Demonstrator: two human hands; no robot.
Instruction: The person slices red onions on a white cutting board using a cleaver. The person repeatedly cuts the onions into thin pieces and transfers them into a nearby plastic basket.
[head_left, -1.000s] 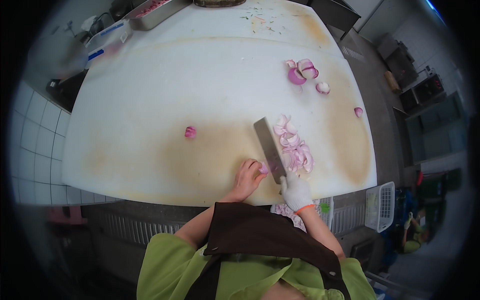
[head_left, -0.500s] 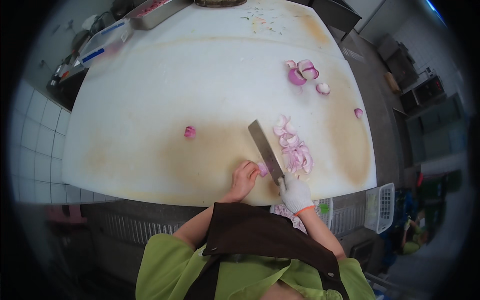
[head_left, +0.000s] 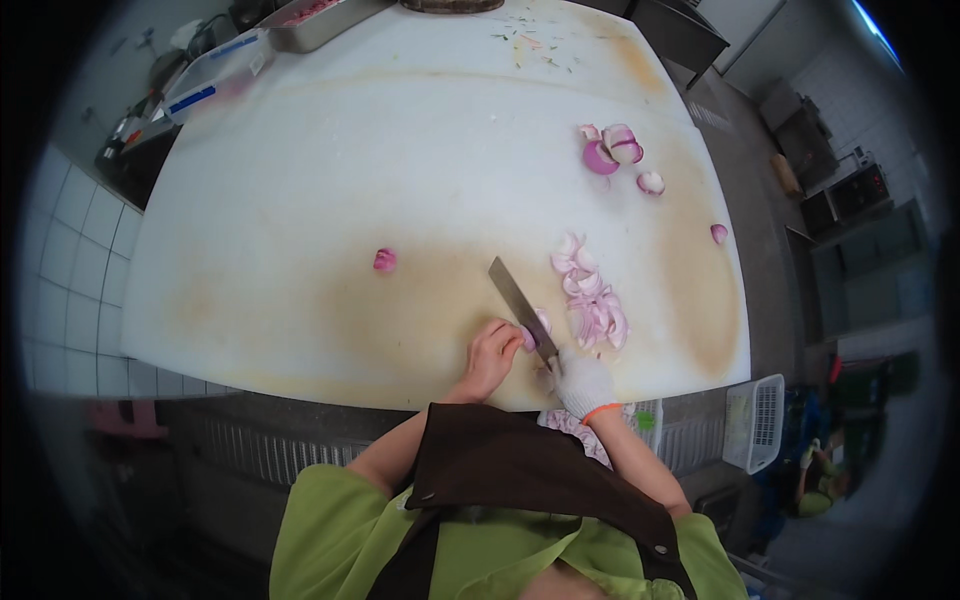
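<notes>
My right hand [head_left: 583,382], in a white glove with an orange cuff, is closed round the handle of a cleaver [head_left: 518,302]. The blade points up and left, cutting through a piece of red onion [head_left: 529,340]. Bare fingers of my left hand [head_left: 487,358] are bent and pinch that piece on the blade's left side. A thin onion slice [head_left: 543,318] shows just across the blade. To the right lies a pile of sliced onion [head_left: 597,312] on the white cutting table [head_left: 300,180].
Purple onion pieces [head_left: 600,158] lie at the far right, with smaller bits nearer the right edge. An onion end [head_left: 385,260] sits left of centre. A metal tray [head_left: 325,28] and a clear plastic box [head_left: 220,75] stand far left. A white basket [head_left: 755,425] is below the near right edge.
The cleaver has come down and left into the onion piece, its blade now seen narrower, and a slice shows on its right. My left hand has barely moved.
</notes>
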